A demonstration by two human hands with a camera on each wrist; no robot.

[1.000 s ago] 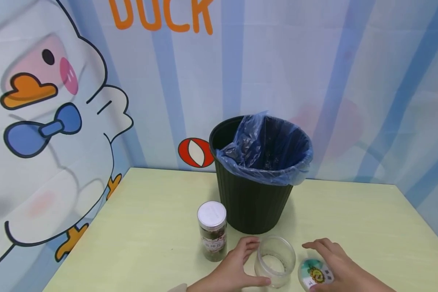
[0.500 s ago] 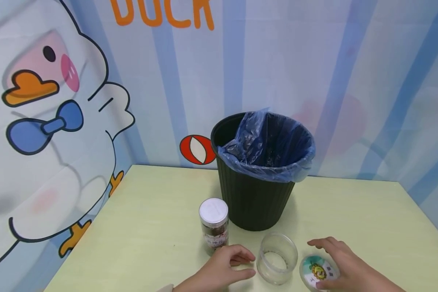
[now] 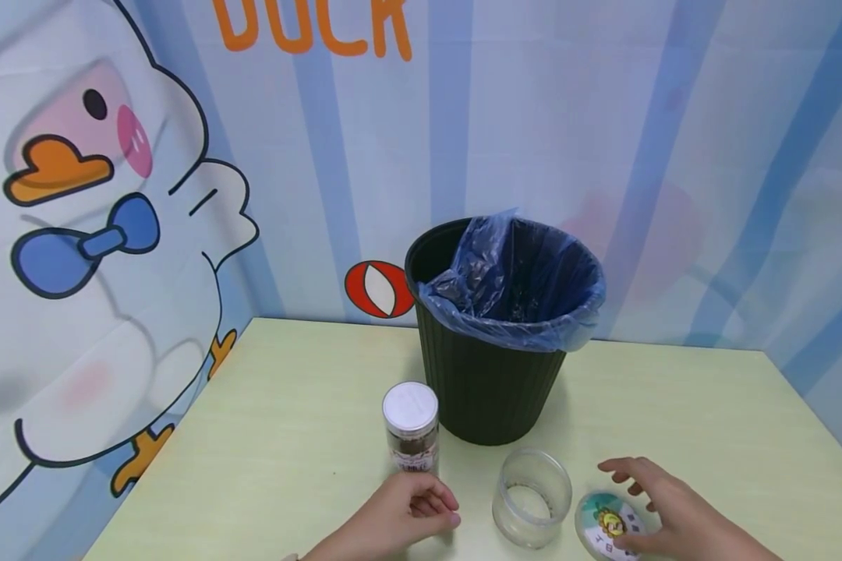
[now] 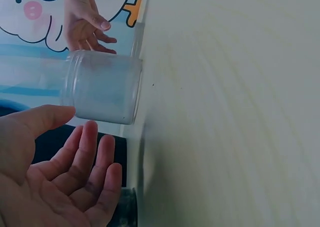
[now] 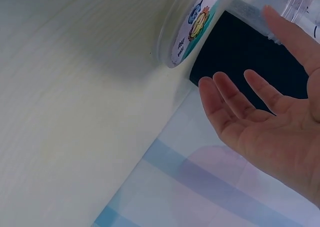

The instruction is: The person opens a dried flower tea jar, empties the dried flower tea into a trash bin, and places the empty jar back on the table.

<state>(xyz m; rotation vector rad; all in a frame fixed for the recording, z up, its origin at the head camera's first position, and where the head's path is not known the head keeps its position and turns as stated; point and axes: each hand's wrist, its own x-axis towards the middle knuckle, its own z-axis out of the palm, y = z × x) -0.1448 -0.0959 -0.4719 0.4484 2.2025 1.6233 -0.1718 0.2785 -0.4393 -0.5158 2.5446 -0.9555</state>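
A clear open-topped jar stands on the table between my two hands, its wall see-through in the left wrist view. My left hand is to its left, fingers relaxed and holding nothing. Behind that hand stands a lidded jar with dark contents; the hand hides its lower part. On the right, a round lid with a flower picture lies label up. My right hand hovers beside and partly over it, thumb and fingers spread apart. The right wrist view shows that hand with nothing in its grasp.
A black bin lined with a blue plastic bag stands behind the jars. The pale table meets a printed backdrop with a duck at its back and left.
My left hand has drawn away from the clear jar to the left, its fingers coming closer together. My right hand has shifted slightly right and up from the lid. The jars stay put.
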